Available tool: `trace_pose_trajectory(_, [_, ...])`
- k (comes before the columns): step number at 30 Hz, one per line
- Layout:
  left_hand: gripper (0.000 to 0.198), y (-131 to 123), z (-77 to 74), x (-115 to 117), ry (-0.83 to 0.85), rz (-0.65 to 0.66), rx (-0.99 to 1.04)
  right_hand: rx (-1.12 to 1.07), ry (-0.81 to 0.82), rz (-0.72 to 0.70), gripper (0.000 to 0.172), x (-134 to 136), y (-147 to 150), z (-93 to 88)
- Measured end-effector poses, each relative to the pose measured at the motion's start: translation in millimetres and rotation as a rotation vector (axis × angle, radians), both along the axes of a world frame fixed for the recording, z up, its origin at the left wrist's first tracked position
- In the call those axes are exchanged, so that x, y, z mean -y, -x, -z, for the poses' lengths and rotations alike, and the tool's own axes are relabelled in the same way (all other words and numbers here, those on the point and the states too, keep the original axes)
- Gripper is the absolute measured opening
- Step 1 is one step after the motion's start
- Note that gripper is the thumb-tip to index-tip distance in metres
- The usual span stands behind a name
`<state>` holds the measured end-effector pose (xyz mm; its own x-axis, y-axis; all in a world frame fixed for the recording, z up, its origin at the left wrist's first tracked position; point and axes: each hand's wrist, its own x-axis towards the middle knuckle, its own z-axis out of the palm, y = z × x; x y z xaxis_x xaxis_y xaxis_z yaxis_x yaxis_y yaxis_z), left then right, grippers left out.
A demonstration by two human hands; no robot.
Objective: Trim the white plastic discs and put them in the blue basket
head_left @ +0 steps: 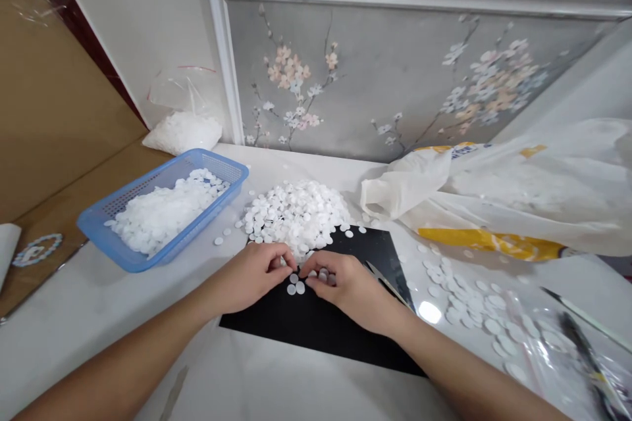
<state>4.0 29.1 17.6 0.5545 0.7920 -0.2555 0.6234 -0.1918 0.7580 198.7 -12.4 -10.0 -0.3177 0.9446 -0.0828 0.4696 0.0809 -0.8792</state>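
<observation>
A heap of small white round discs (296,210) covers the back of a black mat (320,332). In front of the heap, a few loose discs (296,287) lie on the mat between my hands. My left hand (254,276) is closed, thumb and forefinger tips nearly together beside these discs; whatever they pinch is too small to make out. Facing it from the right, my right hand (348,286) is curled with thumb and forefinger close together. Several white discs (324,274) show inside its curled fingers. Partly behind my right wrist lies a slim metal tool (388,283), perhaps tweezers or scissors.
A blue basket (123,260) of white discs stands left, before a clear bag (185,131) of white pieces. At right are a large white-and-yellow plastic bag (494,210), scattered discs (469,299), and a dark pen-like tool (585,345). A beaded bracelet (37,250) lies far left.
</observation>
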Motion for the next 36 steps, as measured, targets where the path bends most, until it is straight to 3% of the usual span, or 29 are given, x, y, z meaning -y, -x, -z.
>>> trace_pose_trajectory(3, [0.006,1,-0.2,2,-0.010,0.028,-0.043,0.101,-0.115,-0.037,0.008,3,8,0.4])
trace_pose_trajectory(6, [0.003,0,0.8,4,-0.029,0.059,-0.093,0.160,-0.231,-0.085,0.013,4,11,2.7])
trace_pose_trajectory(11, [0.003,-6,1.6,8,-0.078,0.071,-0.169,0.206,-0.296,-0.082,0.015,1,4,3.2])
trace_pose_trajectory(16, [0.009,-8,-1.9,13,-0.150,0.080,-0.207,0.177,-0.234,-0.026,0.020,-1,-3,-2.6])
trace_pose_trajectory(19, [0.009,-6,-2.7,13,-0.145,0.110,-0.221,0.146,-0.171,-0.030,0.015,0,0,-3.0])
trace_pose_trajectory(27, [0.007,-1,-2.4,7,-0.032,0.038,0.012,0.189,-0.165,-0.031,0.013,-1,-2,-1.1])
trace_pose_trajectory(33, [0.027,-6,0.5,10,-0.157,0.041,-0.055,0.181,-0.133,-0.267,0.014,-3,-23,-3.7])
trace_pose_trajectory(36, [0.021,-10,3.6,12,-0.238,0.081,-0.065,0.173,-0.104,-0.243,0.014,-6,-28,-10.1])
